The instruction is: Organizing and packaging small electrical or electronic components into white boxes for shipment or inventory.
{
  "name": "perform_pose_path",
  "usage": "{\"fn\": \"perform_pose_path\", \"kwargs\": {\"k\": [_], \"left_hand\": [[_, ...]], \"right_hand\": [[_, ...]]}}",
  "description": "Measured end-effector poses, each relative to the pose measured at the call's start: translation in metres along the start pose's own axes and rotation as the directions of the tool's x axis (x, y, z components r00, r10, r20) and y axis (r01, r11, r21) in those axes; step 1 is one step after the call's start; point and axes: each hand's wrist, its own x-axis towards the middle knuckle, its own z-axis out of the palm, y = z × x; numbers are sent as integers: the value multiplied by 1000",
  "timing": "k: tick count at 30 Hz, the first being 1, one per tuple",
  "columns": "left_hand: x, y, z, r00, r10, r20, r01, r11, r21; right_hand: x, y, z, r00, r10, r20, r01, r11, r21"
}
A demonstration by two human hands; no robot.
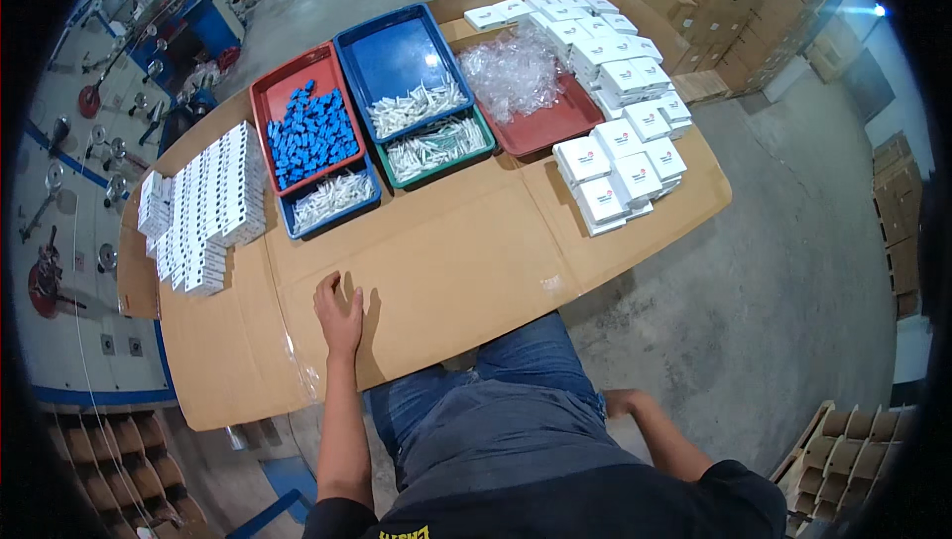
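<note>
My left hand (340, 314) hovers at or just over the cardboard-covered table (446, 261), fingers loosely bent and apart, with nothing in it. Closest to it is a small blue tray (337, 225) of white stick-like pieces (332, 200). Behind that, a red tray (260, 93) is heaped with small blue plastic parts (312, 137). My right hand (621, 402) is down beside my right hip, away from the table, its fingers hidden behind my thigh.
Stacked white boxes stand in rows at left (213, 192) and in piles at right (615, 172). Blue (392, 43) and green (446, 164) trays hold more white pieces. Clear plastic pieces (511, 73) fill part of another red tray (565, 118). Large cartons (714, 3) rise behind.
</note>
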Motion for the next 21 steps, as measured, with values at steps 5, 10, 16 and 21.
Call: {"fn": "perform_pose_path", "kwargs": {"k": [5, 10, 16, 21], "left_hand": [[-17, 33, 14, 998, -47, -46, 49, 999, 22], [-49, 95, 54, 997, 74, 26, -70, 989, -129], [-42, 111, 61, 981, 127, 150, -107, 985, -132], [-38, 118, 59, 981, 105, 161, -104, 994, -20]], "right_hand": [[-46, -38, -64, 999, -44, 14, 36, 939, 341], [-103, -108, -135, 985, -65, -158, 125, 906, 405], [-139, -113, -231, 465, -344, -816, 579, 815, -14], [-181, -156, -339, 164, -351, -922, 424, 869, -255]]}}
